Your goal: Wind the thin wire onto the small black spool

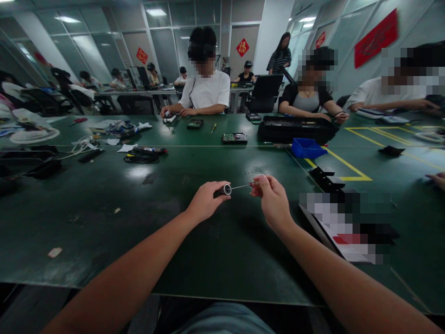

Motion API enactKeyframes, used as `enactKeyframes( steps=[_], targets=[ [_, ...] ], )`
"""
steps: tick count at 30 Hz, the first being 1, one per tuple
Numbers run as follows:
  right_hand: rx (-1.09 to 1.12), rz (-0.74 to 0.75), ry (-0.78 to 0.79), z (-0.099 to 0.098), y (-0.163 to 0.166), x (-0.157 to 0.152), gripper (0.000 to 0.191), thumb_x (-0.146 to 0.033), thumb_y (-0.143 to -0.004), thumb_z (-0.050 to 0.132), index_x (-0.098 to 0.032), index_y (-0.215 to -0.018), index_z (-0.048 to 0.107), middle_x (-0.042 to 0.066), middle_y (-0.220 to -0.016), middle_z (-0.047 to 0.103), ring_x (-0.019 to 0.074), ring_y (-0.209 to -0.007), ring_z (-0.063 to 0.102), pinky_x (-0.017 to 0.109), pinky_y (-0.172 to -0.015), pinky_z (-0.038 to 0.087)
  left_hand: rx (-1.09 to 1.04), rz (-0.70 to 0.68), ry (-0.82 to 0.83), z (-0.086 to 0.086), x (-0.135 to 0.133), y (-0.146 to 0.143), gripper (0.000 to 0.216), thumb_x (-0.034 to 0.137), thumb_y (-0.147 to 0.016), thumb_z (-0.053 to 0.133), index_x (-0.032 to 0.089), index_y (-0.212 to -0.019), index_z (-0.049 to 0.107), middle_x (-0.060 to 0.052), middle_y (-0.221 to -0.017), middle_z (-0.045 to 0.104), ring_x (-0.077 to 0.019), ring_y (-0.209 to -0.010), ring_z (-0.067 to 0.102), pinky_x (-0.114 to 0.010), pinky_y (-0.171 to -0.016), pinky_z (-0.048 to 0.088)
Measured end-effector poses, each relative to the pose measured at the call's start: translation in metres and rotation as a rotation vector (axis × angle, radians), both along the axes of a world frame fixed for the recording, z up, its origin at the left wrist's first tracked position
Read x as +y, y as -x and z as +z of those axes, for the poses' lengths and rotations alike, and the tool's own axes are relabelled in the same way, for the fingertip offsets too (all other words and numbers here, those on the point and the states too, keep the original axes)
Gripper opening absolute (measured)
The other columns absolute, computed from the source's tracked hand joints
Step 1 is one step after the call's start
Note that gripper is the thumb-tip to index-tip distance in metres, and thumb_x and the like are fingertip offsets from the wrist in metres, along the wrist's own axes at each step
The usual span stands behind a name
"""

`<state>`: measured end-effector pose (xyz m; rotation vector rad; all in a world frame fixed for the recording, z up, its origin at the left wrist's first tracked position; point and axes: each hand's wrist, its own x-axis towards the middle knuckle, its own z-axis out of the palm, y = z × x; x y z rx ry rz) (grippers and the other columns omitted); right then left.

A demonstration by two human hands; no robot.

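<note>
Grey cloth (pixel 222 320) lies below left fingers (pixel 216 186) gripping a ring-ended cylinder (pixel 225 189), right fingers (pixel 264 182) pinching a metallic rod (pixel 240 187).

A green tabletop (pixel 167 250) carries a paper scrap (pixel 54 252) by its near edge. Toward its far edge lie a yellow screwdriver (pixel 213 128) and a hard drive (pixel 234 138), with a coiled black cable (pixel 144 156) and a blue plastic bin (pixel 308 148) slightly nearer.

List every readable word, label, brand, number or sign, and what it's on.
"福": red diamond sign at centre back.
Too blurred: left red diamond sign, right red diamond sign, large red banner.
Too small: hard drive.
Held black cylinder: none legible.
</note>
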<state>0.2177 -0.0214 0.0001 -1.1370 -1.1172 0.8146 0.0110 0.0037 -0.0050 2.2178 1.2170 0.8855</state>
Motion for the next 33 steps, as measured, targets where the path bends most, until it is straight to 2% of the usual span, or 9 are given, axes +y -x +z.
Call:
enactKeyframes(
  steps=[12, 18, 23, 26, 30, 33],
  targets=[
    [0.113, 0.048, 0.037, 0.0, 0.003, 0.0, 0.032, -0.054, -0.088, 0.064, -0.022, -0.089, 0.067, 0.001, -0.076, 0.066, 0.0161, -0.067, 0.061, 0.034, -0.067, 0.052, 0.022, -0.007, -0.001, -0.001, 0.002, 0.001, 0.038, 0.029, -0.089, 0.072, 0.026, -0.127, 0.067, -0.004, -0.113, 0.072, -0.024, -0.106, 0.062, -0.04, -0.097, 0.046],
    [0.062, -0.012, 0.044, 0.001, 0.003, 0.0, 0.03, -0.051, -0.09, 0.06, -0.022, -0.089, 0.066, 0.001, -0.077, 0.066, 0.0161, -0.067, 0.061, 0.033, -0.065, 0.05, 0.011, -0.009, 0.0, -0.001, 0.002, 0.001, 0.039, 0.029, -0.089, 0.072, 0.026, -0.128, 0.066, -0.004, -0.113, 0.072, -0.0243, -0.106, 0.061, -0.04, -0.096, 0.045],
    [0.044, 0.006, 0.046, 0.002, 0.002, 0.0, 0.03, -0.052, -0.09, 0.06, -0.022, -0.09, 0.066, 0.001, -0.078, 0.067, 0.017, -0.067, 0.061, 0.033, -0.065, 0.049, 0.004, -0.007, 0.011, -0.001, 0.003, 0.001, 0.04, 0.029, -0.089, 0.072, 0.026, -0.128, 0.066, -0.004, -0.113, 0.072, -0.0244, -0.105, 0.061, -0.04, -0.096, 0.046],
    [-0.043, 0.016, 0.031, 0.005, 0.0, -0.001, 0.033, -0.053, -0.092, 0.059, -0.021, -0.086, 0.066, 0.0, -0.071, 0.065, 0.0164, -0.064, 0.059, 0.032, -0.063, 0.047, 0.004, 0.0, 0.01, -0.001, 0.003, 0.002, 0.039, 0.028, -0.088, 0.072, 0.026, -0.127, 0.067, -0.004, -0.113, 0.072, -0.0248, -0.106, 0.061, -0.041, -0.096, 0.046],
    [-0.289, -0.035, 0.032, 0.013, -0.002, -0.007, 0.043, -0.057, -0.091, 0.06, -0.021, -0.068, 0.062, 0.0, -0.058, 0.06, 0.0153, -0.055, 0.054, 0.031, -0.059, 0.042, -0.001, 0.016, 0.003, -0.001, 0.003, 0.002, 0.039, 0.029, -0.088, 0.073, 0.026, -0.126, 0.067, -0.004, -0.115, 0.072, -0.0251, -0.108, 0.061, -0.041, -0.097, 0.047],
    [-0.404, -0.044, -0.022, 0.016, 0.0, -0.012, 0.034, -0.051, -0.093, 0.059, -0.021, -0.079, 0.066, 0.0, -0.062, 0.062, 0.0165, -0.057, 0.055, 0.032, -0.059, 0.041, 0.002, 0.022, -0.004, -0.001, 0.003, 0.003, 0.04, 0.028, -0.088, 0.073, 0.026, -0.127, 0.067, -0.004, -0.115, 0.072, -0.0247, -0.107, 0.062, -0.041, -0.096, 0.047]
  ],
)
